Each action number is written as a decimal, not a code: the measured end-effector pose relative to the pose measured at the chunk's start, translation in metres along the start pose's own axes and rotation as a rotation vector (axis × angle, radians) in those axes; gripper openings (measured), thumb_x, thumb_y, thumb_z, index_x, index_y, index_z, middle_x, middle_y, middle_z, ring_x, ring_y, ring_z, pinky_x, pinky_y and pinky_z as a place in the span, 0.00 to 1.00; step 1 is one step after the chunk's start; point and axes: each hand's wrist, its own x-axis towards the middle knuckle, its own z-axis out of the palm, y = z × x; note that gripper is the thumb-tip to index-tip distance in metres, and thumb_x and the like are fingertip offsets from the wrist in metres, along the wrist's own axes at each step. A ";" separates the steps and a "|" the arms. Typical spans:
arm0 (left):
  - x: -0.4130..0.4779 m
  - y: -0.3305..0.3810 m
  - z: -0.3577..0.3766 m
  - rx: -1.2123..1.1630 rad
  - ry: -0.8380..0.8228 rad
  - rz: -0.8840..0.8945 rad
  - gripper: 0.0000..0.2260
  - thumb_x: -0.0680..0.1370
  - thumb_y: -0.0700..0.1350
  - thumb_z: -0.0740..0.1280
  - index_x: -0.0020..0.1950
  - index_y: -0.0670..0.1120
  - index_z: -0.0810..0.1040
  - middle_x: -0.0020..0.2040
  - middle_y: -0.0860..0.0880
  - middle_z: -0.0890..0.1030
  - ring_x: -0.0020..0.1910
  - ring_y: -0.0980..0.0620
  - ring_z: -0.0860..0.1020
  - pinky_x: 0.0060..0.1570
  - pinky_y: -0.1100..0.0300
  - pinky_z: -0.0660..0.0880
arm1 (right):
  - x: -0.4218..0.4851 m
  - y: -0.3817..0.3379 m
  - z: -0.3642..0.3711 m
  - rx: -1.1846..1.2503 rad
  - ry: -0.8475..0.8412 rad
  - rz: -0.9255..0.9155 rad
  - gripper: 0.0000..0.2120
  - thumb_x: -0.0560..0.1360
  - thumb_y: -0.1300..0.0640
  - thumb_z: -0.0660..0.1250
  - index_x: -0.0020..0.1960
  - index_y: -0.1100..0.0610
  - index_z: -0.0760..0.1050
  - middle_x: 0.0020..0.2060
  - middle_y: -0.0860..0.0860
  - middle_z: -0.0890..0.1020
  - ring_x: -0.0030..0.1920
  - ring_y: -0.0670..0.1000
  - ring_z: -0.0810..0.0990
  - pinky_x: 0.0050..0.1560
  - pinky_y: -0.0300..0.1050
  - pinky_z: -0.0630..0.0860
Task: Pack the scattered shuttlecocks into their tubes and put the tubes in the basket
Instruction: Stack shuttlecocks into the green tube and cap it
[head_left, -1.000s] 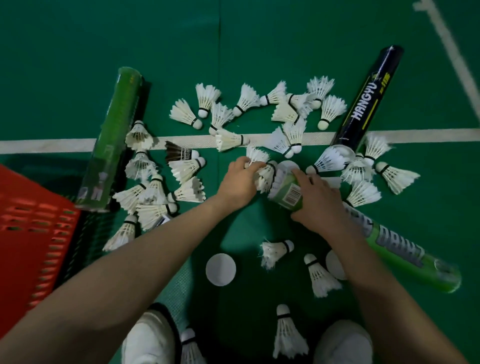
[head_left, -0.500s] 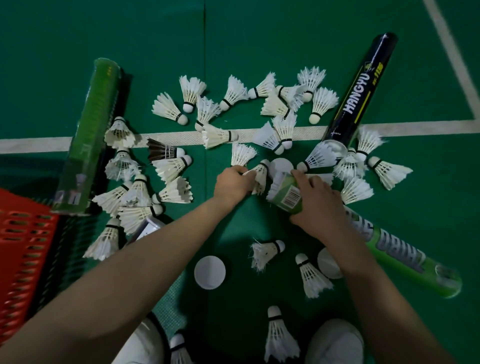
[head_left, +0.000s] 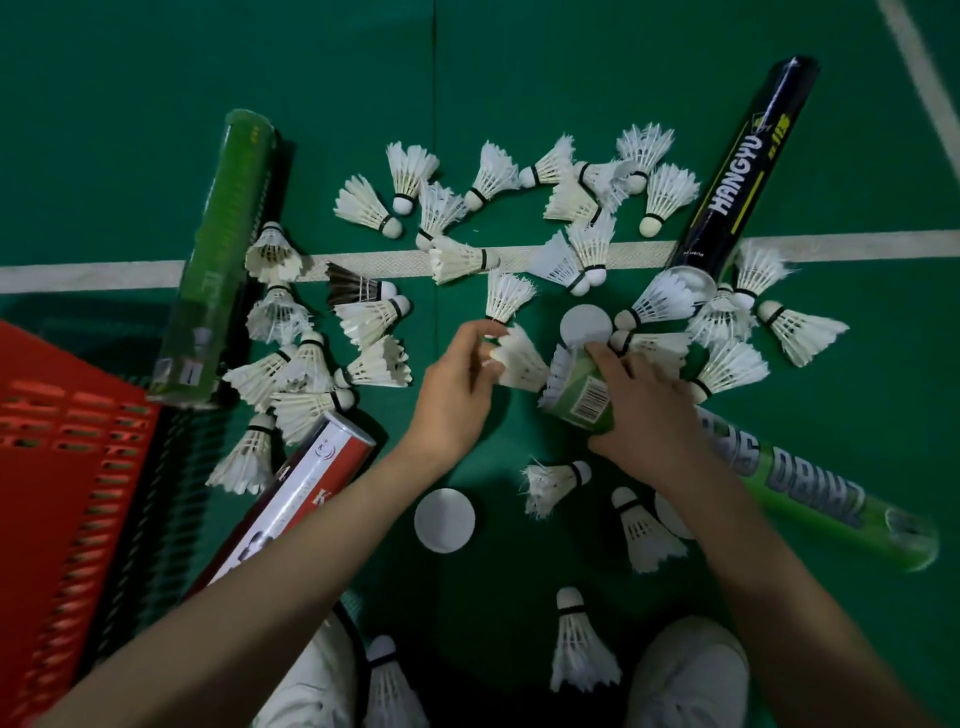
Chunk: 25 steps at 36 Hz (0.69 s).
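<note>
- Shuttlecocks everywhere! They're strewn over the green floor, most in a wide arc along the white line, with a few down by my white shoes.
- My left hand has one: fingers and thumb are clamped on a single shuttlecock, pinching it at the cork end, with its feathers just beside the tube mouth.
- My right hand is wrapped round the green tube close to its open end, fingers curled over the barcode label.
- That tube slants away to my right, and white feathers show at its mouth.
- A round white cap sits just beyond the mouth, and another cap lies on the floor between my forearms.
- The black tube lies at upper right, with its near end crossing the white line among a knot of shuttlecocks.
- A second green tube lies on the left, flanked by a cluster of shuttlecocks.
- A red and white tube lies below that cluster, its lower end hidden behind my left forearm.
- One dark-feathered shuttlecock lies on the white line, right of the second green tube.
- The red basket is at the far left edge, near the second green tube's closer end; I can't tell whether they touch.
</note>
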 end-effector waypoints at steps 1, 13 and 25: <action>-0.002 0.002 0.000 -0.035 -0.023 -0.002 0.13 0.78 0.36 0.64 0.60 0.49 0.71 0.41 0.53 0.77 0.44 0.48 0.78 0.50 0.54 0.74 | -0.001 -0.001 -0.001 0.002 0.001 -0.010 0.47 0.67 0.49 0.72 0.76 0.47 0.46 0.65 0.56 0.65 0.65 0.60 0.67 0.64 0.54 0.63; -0.008 0.011 0.012 -0.215 -0.190 -0.112 0.11 0.78 0.41 0.61 0.53 0.58 0.69 0.49 0.47 0.83 0.48 0.43 0.80 0.55 0.42 0.74 | 0.002 -0.007 -0.011 0.011 0.030 -0.038 0.47 0.66 0.51 0.73 0.75 0.48 0.47 0.66 0.57 0.65 0.64 0.60 0.67 0.63 0.55 0.64; 0.029 0.012 0.012 -0.166 -0.156 -0.211 0.11 0.79 0.38 0.60 0.61 0.45 0.70 0.58 0.42 0.77 0.57 0.47 0.75 0.64 0.50 0.70 | 0.020 -0.006 -0.011 0.014 0.012 -0.019 0.47 0.66 0.52 0.73 0.75 0.49 0.47 0.63 0.57 0.66 0.63 0.60 0.68 0.61 0.54 0.65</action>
